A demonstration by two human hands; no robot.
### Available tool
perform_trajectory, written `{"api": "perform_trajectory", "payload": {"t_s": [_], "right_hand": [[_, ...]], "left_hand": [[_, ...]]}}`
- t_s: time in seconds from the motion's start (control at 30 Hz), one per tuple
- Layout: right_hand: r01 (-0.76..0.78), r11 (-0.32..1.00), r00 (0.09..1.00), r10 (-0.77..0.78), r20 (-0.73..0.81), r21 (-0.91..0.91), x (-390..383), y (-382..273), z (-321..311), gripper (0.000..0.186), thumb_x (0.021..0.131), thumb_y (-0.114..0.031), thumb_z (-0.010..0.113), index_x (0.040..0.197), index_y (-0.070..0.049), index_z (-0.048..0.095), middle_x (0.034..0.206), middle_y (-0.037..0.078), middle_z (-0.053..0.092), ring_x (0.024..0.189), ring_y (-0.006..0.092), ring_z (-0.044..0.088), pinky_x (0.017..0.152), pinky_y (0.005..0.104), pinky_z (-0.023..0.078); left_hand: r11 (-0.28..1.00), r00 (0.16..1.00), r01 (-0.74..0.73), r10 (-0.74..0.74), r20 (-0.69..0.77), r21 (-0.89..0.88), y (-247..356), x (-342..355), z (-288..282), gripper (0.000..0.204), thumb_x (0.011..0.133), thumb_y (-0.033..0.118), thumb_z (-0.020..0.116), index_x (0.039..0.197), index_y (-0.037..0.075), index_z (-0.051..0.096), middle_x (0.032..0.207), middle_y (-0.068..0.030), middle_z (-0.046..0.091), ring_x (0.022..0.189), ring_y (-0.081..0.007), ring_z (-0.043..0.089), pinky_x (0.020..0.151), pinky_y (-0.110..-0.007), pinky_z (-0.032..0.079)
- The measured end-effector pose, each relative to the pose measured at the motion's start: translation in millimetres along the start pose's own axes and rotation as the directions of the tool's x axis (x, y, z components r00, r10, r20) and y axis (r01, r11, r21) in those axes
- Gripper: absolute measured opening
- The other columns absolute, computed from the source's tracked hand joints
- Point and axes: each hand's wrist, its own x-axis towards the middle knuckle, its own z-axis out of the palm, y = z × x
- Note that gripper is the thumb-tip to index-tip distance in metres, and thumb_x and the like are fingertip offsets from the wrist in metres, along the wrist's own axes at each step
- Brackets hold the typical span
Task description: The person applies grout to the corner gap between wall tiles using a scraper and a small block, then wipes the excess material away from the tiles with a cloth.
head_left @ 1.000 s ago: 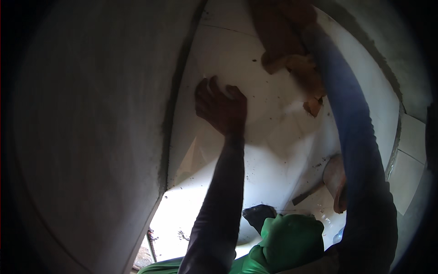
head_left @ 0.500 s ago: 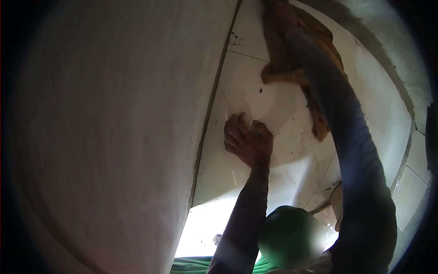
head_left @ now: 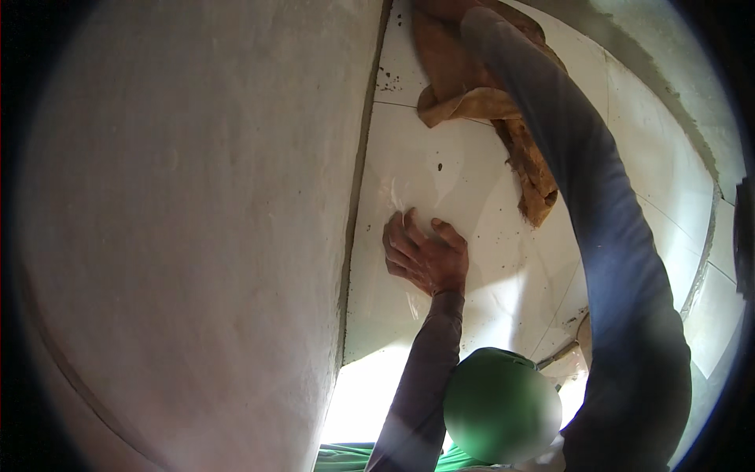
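Note:
My left hand [head_left: 425,252] rests palm-down on the white tiled surface [head_left: 401,157], fingers spread and bent at the tips. My right arm [head_left: 598,236] reaches up along the right to the top edge, where my right hand [head_left: 447,9] is on a bunched brown cloth [head_left: 464,102]; its fingers are hidden. The cloth trails down beside that forearm, with folds and a ragged lower end. Dark specks dot the tiles near the cloth.
A large pale grey wall [head_left: 181,220] fills the left side, meeting the tiles at a dark gap. A grey mortar band [head_left: 668,102] curves along the upper right. A blurred green rounded shape [head_left: 499,405] and green fabric are at the bottom, with bright light behind.
My left hand has moved down relative to the cloth and now lies lower in view. My right hand and the cloth have shifted toward the top left over the last half second.

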Motion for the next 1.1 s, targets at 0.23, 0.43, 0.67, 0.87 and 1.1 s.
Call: {"api": "perform_trajectory", "payload": {"t_s": [0.23, 0.43, 0.67, 0.87, 1.1], "right_hand": [[0.111, 0.949, 0.987, -0.071, -0.144, 0.295, -56, -46, -3, 0.041, 0.112, -0.020, 0.054, 0.146, -0.001, 0.064, 0.148, 0.023, 0.062, 0.134, 0.0410, 0.062, 0.111, 0.0523, 0.052], [-0.055, 0.997, 0.989, 0.047, -0.141, -0.055, -11, -21, 36, 0.039, 0.112, -0.024, 0.056, 0.145, -0.006, 0.067, 0.156, 0.019, 0.059, 0.136, 0.0383, 0.061, 0.115, 0.0501, 0.049], [0.304, 0.935, 0.902, -0.344, -0.261, -0.181, -23, 10, 42, 0.038, 0.106, -0.023, 0.062, 0.139, -0.006, 0.071, 0.146, 0.015, 0.066, 0.127, 0.0361, 0.067, 0.106, 0.0511, 0.055], [0.238, 0.958, 0.942, -0.268, -0.200, -0.160, -77, 3, 106, 0.035, 0.096, -0.027, 0.065, 0.126, -0.012, 0.076, 0.115, 0.022, 0.073, 0.115, 0.0407, 0.069, 0.099, 0.0528, 0.057], [0.143, 0.983, 0.965, -0.112, -0.236, 0.117, -94, -11, 46, 0.033, 0.097, -0.024, 0.063, 0.125, -0.020, 0.080, 0.118, 0.023, 0.075, 0.112, 0.0404, 0.072, 0.097, 0.0516, 0.060]], "left_hand": [[0.998, 0.999, -0.005, 0.007, -0.040, 0.055, -16, 6, -2, 0.043, 0.100, 0.034, 0.057, 0.137, 0.013, 0.057, 0.146, -0.0091, 0.053, 0.141, -0.0352, 0.049, 0.110, -0.056, 0.039], [0.998, 1.000, -0.018, 0.019, -0.021, 0.055, -7, -1, 4, 0.042, 0.099, 0.033, 0.057, 0.137, 0.013, 0.058, 0.146, -0.0090, 0.053, 0.141, -0.0348, 0.049, 0.109, -0.057, 0.039], [0.999, 1.000, -0.003, 0.004, -0.028, 0.038, 0, 1, 1, 0.042, 0.100, 0.034, 0.057, 0.136, 0.013, 0.059, 0.145, -0.0085, 0.054, 0.140, -0.0344, 0.050, 0.108, -0.057, 0.040], [1.000, 1.000, -0.008, 0.008, 0.001, 0.013, -5, -1, 4, 0.049, 0.098, 0.037, 0.053, 0.140, 0.013, 0.055, 0.148, -0.0123, 0.051, 0.144, -0.0352, 0.045, 0.111, -0.059, 0.037], [1.000, 1.000, -0.006, 0.007, -0.025, 0.020, -6, 1, -2, 0.046, 0.097, 0.036, 0.056, 0.137, 0.012, 0.058, 0.147, -0.0103, 0.052, 0.143, -0.0343, 0.046, 0.111, -0.058, 0.039]]}}
